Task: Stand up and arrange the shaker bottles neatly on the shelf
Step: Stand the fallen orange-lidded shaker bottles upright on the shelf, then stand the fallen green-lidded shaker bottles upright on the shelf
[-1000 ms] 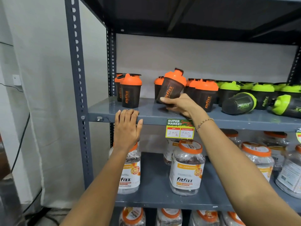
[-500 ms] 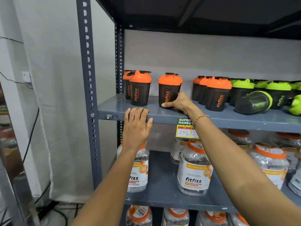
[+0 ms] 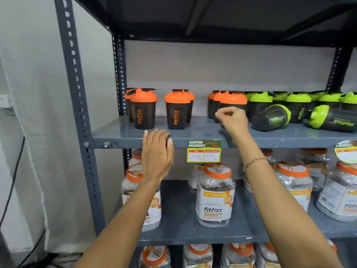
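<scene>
Black shaker bottles stand on the grey shelf [image 3: 193,135]. An orange-lidded bottle [image 3: 177,110] stands upright in the middle, free of any hand, with another orange-lidded bottle [image 3: 144,109] to its left. A cluster of orange-lidded bottles [image 3: 225,101] stands behind my right hand [image 3: 232,118], which hovers with fingers loosely curled and holds nothing. My left hand [image 3: 157,153] rests flat against the shelf's front edge. Two green-lidded bottles lie on their sides: one [image 3: 271,118] right of my right hand, another [image 3: 332,119] at the far right. Upright green-lidded bottles [image 3: 297,105] stand behind them.
A price tag [image 3: 203,150] hangs from the shelf edge. Large clear jars with orange lids [image 3: 214,196] fill the shelf below and the one under it. A perforated grey upright [image 3: 77,105] frames the left side, with a white curtain [image 3: 34,132] beyond.
My right hand stood the tilted orange-lidded bottle upright, let it go and moved right toward the orange cluster. My left hand stayed on the shelf edge.
</scene>
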Demonstrator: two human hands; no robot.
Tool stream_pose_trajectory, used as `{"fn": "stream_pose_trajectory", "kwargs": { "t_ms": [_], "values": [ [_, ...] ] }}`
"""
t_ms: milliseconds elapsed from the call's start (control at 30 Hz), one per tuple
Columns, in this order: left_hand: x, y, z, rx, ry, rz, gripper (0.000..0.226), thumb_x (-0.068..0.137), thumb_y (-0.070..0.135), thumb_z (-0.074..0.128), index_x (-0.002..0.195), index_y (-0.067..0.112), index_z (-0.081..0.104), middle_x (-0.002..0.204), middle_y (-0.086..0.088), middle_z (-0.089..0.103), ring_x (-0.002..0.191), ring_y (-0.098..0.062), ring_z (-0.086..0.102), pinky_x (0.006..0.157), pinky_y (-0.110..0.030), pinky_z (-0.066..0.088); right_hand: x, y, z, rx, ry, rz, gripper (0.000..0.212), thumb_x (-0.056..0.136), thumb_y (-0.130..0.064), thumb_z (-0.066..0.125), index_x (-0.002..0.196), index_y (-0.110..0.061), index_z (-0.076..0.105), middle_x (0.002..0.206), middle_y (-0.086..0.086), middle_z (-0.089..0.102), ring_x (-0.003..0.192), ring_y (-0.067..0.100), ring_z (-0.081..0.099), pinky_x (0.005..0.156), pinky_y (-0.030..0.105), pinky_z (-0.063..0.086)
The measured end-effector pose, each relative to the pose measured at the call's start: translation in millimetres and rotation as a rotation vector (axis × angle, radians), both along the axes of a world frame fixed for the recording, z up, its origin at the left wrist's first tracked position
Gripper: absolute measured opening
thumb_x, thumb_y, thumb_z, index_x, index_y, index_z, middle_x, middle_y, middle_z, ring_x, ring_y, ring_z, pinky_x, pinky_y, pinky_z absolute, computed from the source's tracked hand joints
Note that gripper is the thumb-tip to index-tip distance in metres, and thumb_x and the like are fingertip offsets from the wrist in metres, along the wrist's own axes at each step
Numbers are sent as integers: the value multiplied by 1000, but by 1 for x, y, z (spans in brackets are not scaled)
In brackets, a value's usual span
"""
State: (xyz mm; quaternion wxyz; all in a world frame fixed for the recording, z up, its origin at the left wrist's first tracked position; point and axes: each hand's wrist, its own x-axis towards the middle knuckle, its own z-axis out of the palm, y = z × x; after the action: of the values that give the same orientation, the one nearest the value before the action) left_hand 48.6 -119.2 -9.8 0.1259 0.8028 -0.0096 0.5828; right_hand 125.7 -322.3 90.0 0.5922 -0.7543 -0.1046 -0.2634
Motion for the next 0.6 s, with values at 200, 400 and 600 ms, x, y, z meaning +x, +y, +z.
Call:
{"fn": "stream_pose_trajectory", "kwargs": {
  "t_ms": [200,400,600],
  "values": [
    [17,-80,1,7,45,-40,39,95,29,35,107,10,66,108,-4,68,105,-23,59,116,-37,15,13,-117,9,143,151,-354,31,79,-20,64,102,1,69,112,23,68,106,35,63,86,37,50],
    [44,-160,7,119,123,-18,39,95,31,34,108,10,65,107,-3,67,107,-24,58,115,-41,15,31,-174,3,-110,330,-303,64,93,-42,51,130,9,46,140,25,48,130,37,44,102,37,37],
    [66,-215,-2,80,146,103,34,95,33,39,108,10,61,108,-7,62,105,-28,54,111,-45,22,42,-165,14,-147,346,-224,77,93,-46,44,141,8,16,146,22,38,135,37,37,109,40,30]
  ]
}}
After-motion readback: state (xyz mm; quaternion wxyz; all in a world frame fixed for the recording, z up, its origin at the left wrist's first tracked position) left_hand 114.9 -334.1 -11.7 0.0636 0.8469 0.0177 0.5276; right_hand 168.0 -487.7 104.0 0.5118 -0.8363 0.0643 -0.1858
